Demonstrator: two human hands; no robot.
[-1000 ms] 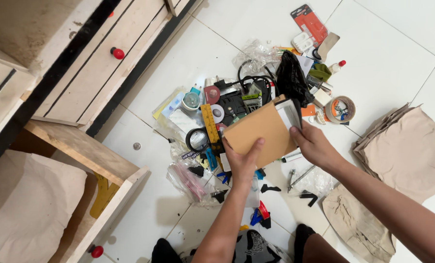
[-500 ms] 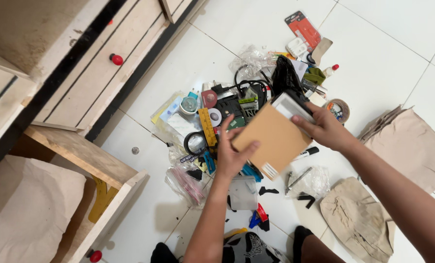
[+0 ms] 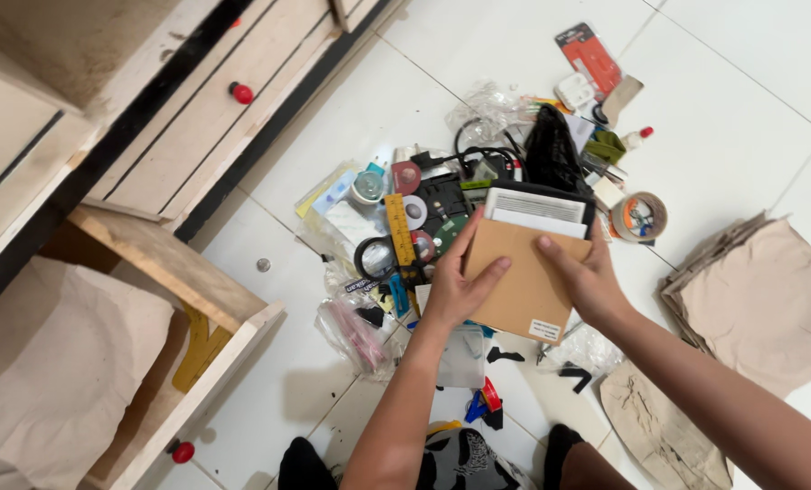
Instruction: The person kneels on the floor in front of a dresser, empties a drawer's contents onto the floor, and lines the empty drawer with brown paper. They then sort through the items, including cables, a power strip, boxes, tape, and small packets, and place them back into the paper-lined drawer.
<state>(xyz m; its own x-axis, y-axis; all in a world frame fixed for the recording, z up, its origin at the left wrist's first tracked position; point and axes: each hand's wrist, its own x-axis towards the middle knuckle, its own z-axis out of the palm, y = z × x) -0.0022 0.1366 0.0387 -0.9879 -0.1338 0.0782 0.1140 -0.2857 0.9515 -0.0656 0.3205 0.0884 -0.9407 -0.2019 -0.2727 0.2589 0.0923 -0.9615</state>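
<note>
A brown envelope with a small white label is held above a heap of odds and ends on the white tiled floor. My left hand grips its left edge, thumb on the front. My right hand holds its right edge. Behind the envelope's top edge sit white papers in a black folder. A yellow ruler, black cables and a tape roll lie in the heap around it.
An open wooden drawer with brown paper inside stands at the left, below closed drawers with red knobs. Crumpled brown paper bags lie at the right. My knees show at the bottom edge.
Both hands have lifted the envelope and turned it from tilted to nearly upright in the picture. The right hand slid from its upper corner onto its right edge.
</note>
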